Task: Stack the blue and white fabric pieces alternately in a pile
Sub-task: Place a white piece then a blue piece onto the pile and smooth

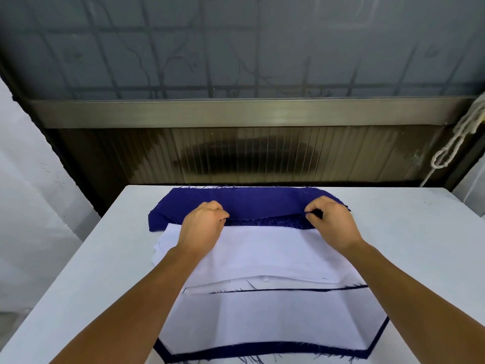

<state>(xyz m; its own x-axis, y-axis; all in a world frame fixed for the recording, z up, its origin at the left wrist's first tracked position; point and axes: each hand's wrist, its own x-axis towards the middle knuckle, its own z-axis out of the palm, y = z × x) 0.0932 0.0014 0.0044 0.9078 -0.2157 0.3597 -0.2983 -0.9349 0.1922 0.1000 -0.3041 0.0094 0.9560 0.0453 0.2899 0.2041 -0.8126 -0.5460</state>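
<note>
A stack of dark blue fabric pieces [244, 199] lies at the far side of the white table [409, 232]. My left hand [203, 223] pinches the near frayed edge of the top blue piece. My right hand [332, 222] pinches that same edge further right, and the edge is slightly lifted. In front of the blue stack lies a pile of white fabric pieces [265, 250]. Nearest me sits the alternating pile [262, 319], white on top, with blue edges showing at its front and right.
Behind the table's far edge stands a dark ribbed panel [249, 156] under a metal rail, with a frosted window above. A knotted white rope [451, 145] hangs at the right. Bare table surface stretches on both sides of the fabric.
</note>
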